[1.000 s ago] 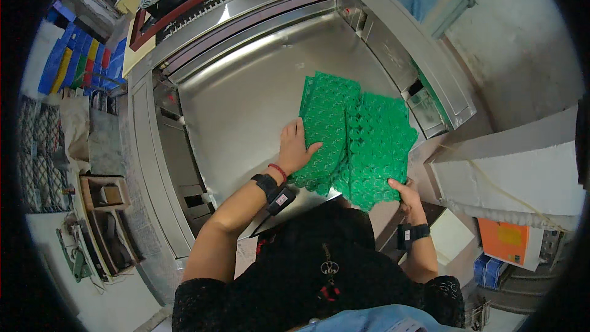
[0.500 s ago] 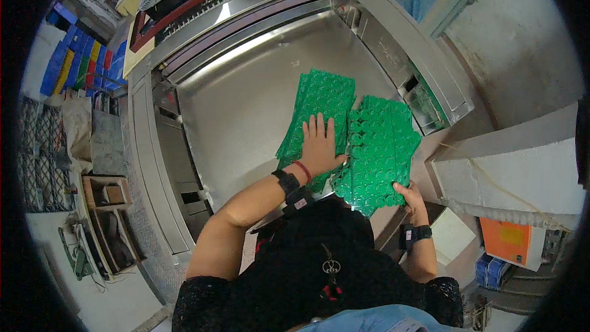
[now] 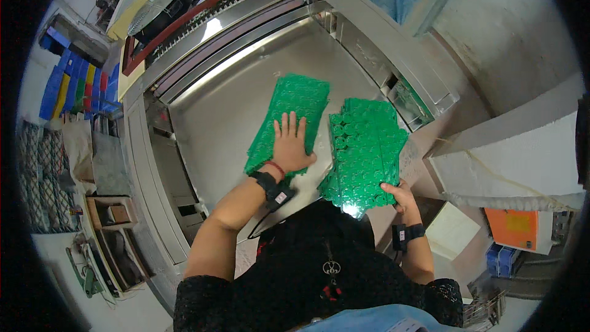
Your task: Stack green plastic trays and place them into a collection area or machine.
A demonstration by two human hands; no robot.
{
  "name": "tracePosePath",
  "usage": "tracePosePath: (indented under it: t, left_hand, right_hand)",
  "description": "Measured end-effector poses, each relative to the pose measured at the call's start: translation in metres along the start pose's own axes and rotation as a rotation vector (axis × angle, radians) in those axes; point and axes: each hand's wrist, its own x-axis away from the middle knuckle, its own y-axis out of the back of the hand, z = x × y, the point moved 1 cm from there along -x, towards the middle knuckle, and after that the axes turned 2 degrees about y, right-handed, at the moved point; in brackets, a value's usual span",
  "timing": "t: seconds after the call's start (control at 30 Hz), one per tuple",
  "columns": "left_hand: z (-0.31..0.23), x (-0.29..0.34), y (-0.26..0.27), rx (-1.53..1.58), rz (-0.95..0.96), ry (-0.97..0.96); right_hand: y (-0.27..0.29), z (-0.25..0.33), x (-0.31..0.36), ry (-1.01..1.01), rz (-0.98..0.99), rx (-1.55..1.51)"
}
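A loose stack of green circuit board panels (image 3: 301,95) lies slanted on the metal tray (image 3: 212,120) of a machine. Flat on top of that stack rests my left hand (image 3: 291,146), fingers stretched out and holding nothing. My right hand (image 3: 402,197) grips the lower right corner of a second green batch of circuit board panels (image 3: 367,147), thumb on top and the other fingers hidden beneath. This batch sits close to my body at the tray's right front, its sheets slightly fanned. A narrow gap separates the two stacks.
Raised metal rails (image 3: 375,52) border the tray. Beyond the far rail stand black fans (image 3: 161,9) behind a dark red bar. Blue and coloured bins (image 3: 74,83) are at the far left. On the right are a white block-like panel (image 3: 510,154) and an orange box (image 3: 511,229).
My left hand and the stack under it have shifted left, widening the gap to the other batch. The batch in my right hand has moved slightly left too. The whole view has shifted somewhat.
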Motion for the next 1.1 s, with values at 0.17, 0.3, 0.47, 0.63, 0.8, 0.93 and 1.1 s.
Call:
tracePosePath:
  t: [0.17,0.3,0.47,0.63,0.8,0.93,1.1]
  left_hand:
    - [0.058,-0.004,0.014,0.015,0.031,-0.041]
    - [0.066,-0.01,0.032,0.02,0.099,0.057]
    - [-0.014,0.017,0.007,0.631,0.333,0.087]
    - [-0.1,0.061,0.016,0.972,0.449,0.001]
    - [-0.112,0.064,0.006,1.075,0.421,-0.027]
    - [-0.095,0.053,0.024,1.056,0.593,0.01]
    - [-0.083,0.055,-0.033,1.23,0.396,-0.088]
  right_hand:
    - [-0.001,0.004,0.0,-0.043,0.015,0.004]
    - [0.002,-0.002,-0.005,-0.029,-0.026,0.02]
    - [0.005,-0.004,-0.005,-0.032,0.038,-0.049]
    - [-0.006,-0.007,0.0,-0.034,0.046,-0.189]
    - [-0.02,-0.009,0.001,-0.005,0.079,-0.224]
    - [-0.039,0.009,0.01,0.039,0.064,-0.141]
    - [-0.054,0.064,0.016,0.135,0.042,0.252]
